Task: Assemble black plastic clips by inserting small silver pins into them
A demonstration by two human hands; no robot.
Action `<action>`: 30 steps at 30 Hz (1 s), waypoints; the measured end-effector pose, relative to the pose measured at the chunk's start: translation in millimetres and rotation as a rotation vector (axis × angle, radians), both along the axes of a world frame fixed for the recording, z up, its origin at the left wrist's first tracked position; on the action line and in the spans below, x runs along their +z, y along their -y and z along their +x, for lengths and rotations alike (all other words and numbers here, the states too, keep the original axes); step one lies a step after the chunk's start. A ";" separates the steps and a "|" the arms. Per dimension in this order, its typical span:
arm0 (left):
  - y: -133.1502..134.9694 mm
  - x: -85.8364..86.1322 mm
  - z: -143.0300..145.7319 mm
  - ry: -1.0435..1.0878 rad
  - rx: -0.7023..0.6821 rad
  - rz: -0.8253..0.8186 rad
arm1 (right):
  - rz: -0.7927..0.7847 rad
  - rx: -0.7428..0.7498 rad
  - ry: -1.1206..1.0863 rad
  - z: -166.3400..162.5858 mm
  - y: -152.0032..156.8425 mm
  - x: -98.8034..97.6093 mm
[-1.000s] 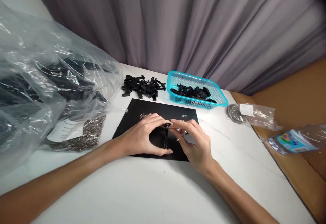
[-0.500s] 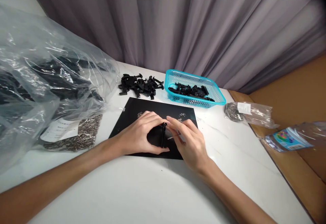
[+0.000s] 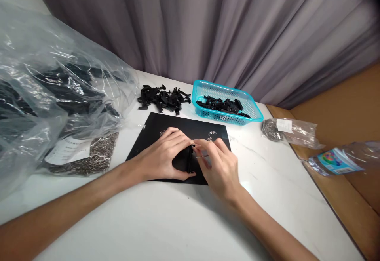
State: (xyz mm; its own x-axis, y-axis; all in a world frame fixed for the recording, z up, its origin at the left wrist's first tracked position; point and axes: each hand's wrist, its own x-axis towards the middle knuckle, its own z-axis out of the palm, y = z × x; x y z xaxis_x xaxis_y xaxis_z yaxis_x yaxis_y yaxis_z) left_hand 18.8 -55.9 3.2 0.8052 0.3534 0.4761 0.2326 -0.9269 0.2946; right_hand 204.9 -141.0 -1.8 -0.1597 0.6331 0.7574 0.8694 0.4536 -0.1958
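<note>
My left hand (image 3: pixel 162 156) grips a narrow black plastic part (image 3: pixel 190 160) by its two ends, thumb at the near end and fingertips at the far end. My right hand (image 3: pixel 221 164) is closed, its thumb and index finger pinching at the part's far end. A thin silvery rod (image 3: pixel 202 156) sticks out from between the right fingers toward the part; its full shape is hidden. Both hands are over a black mat (image 3: pixel 184 124). Small metal pieces (image 3: pixel 211 135) lie in little heaps on the mat, some partly behind my left hand.
Loose black plastic parts (image 3: pixel 164 98) are piled behind the mat, beside a blue basket (image 3: pixel 197 112) holding more. At left stand a large clear bag (image 3: pixel 97 51) and a bag of metal pins (image 3: pixel 99 154). To the right are a smaller bag (image 3: pixel 271 129) and a plastic bottle (image 3: pixel 338 161).
My right fingers have shifted slightly left, closer in against the part's far end, and the rod has turned a little. My left hand keeps its hold.
</note>
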 end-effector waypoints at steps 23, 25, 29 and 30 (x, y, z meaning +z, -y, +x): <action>-3.3 0.9 -1.1 -0.024 0.006 -0.109 | -0.189 0.040 -0.124 3.1 5.3 -3.5; -3.3 2.5 -1.1 -0.046 0.013 -0.123 | -0.325 0.047 -0.308 10.2 2.3 4.1; -3.5 3.7 -1.4 -0.066 0.008 -0.132 | -0.525 0.112 -0.657 23.0 -6.2 13.5; -3.6 3.7 -1.5 -0.066 0.010 -0.135 | -0.557 0.135 -0.711 25.1 -8.7 13.4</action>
